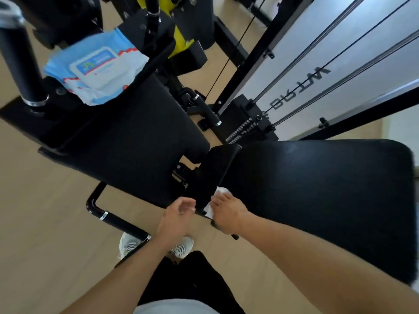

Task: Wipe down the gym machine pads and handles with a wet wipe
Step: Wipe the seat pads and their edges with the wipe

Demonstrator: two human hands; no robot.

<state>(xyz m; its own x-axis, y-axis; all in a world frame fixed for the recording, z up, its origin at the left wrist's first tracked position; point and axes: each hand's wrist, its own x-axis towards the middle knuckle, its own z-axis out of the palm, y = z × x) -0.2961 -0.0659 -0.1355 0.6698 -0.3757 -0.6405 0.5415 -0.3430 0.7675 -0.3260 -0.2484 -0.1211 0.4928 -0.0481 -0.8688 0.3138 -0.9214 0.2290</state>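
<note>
Our right hand (229, 214) presses a white wet wipe (212, 206) against the near-left corner of the large black seat pad (317, 200), fingers curled over the wad so that only its edges show past the knuckles. Our left hand (179, 215) hangs just left of it, loosely curled and holding nothing, close to the narrow black pad (210, 175) that stands between the seat pad and the sloped back pad (136, 141). We judge the step in hand to be wiping this corner and the narrow pad's edge. To do it well we should flatten the wipe under the palm, not bunch it, run overlapping strokes out across the seat pad toward the far right, and let the free hand steady the narrow pad while we work into the seam. The wipe packet (95, 71) lies at the far left, on top of the back pad beside an upright black handle (20, 62); a fresh sheet is within reach there if this one dries. The low handle (113, 219) near our shoes (156, 244) looks not yet reached.
</note>
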